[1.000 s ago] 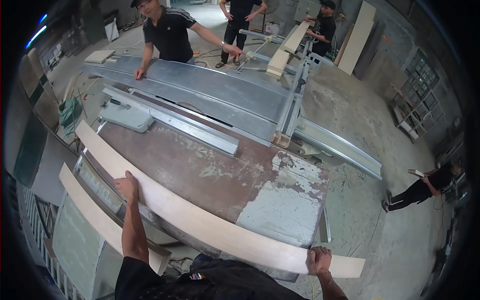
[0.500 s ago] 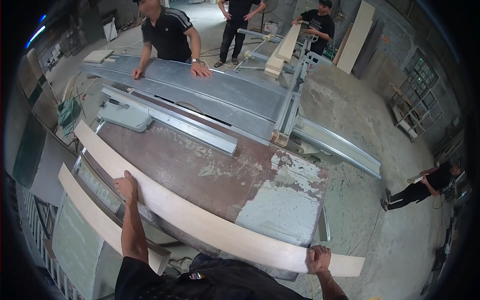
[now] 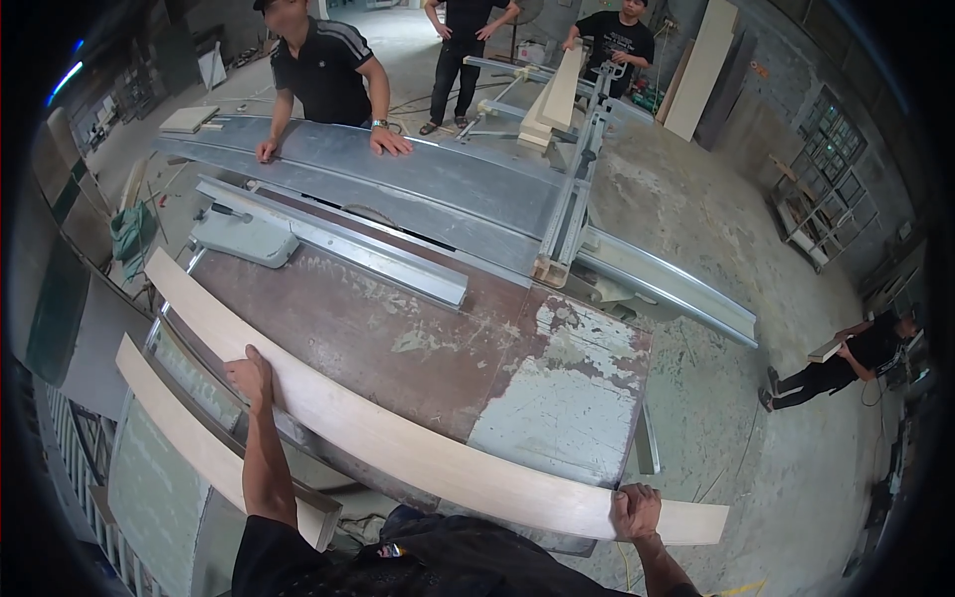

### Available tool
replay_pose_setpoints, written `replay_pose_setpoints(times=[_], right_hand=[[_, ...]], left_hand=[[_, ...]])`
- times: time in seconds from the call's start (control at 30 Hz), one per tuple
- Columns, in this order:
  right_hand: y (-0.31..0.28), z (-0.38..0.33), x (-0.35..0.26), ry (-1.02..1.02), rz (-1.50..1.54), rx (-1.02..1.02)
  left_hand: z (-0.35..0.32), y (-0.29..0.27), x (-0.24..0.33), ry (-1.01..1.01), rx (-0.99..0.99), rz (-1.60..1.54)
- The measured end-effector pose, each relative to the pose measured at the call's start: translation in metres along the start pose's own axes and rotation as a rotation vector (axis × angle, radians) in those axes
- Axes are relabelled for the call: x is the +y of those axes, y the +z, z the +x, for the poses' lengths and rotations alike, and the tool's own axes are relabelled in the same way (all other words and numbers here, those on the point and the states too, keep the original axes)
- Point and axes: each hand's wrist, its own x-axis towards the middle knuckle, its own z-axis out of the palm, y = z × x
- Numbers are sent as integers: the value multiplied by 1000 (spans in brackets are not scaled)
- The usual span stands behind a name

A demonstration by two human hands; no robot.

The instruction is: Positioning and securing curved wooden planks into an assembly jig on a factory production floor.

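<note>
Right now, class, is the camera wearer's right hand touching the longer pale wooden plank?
Touching. The head view shows the right hand closed over the longer pale wooden plank near its right end, with no gap.

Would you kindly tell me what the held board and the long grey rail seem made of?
Board: probably solid wood or plywood, smooth and apparently unpainted, judging by its pale tan face. Rail: likely bare metal, perhaps aluminium, given its silvery sheen.

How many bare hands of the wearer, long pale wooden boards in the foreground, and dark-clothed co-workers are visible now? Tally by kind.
Wearer's bare hands: 2 (left hand, right hand)
Long pale wooden boards, foreground: 2 (one under both hands, one at left)
Dark-clothed co-workers: 4
Total: 8
</note>
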Motion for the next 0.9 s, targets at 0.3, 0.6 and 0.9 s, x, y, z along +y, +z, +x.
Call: replay_pose_setpoints(times=[0.3, 0.6, 0.9], right_hand=[[2, 0, 3, -5, 13, -8], [-1, -1, 2, -6, 18, -14], [-3, 4, -2, -6, 23, -11]], left_hand=[[1, -2, 2, -21, 14, 6], [-1, -4, 3, -34, -20, -10], [5, 1, -5, -3, 14, -4]])
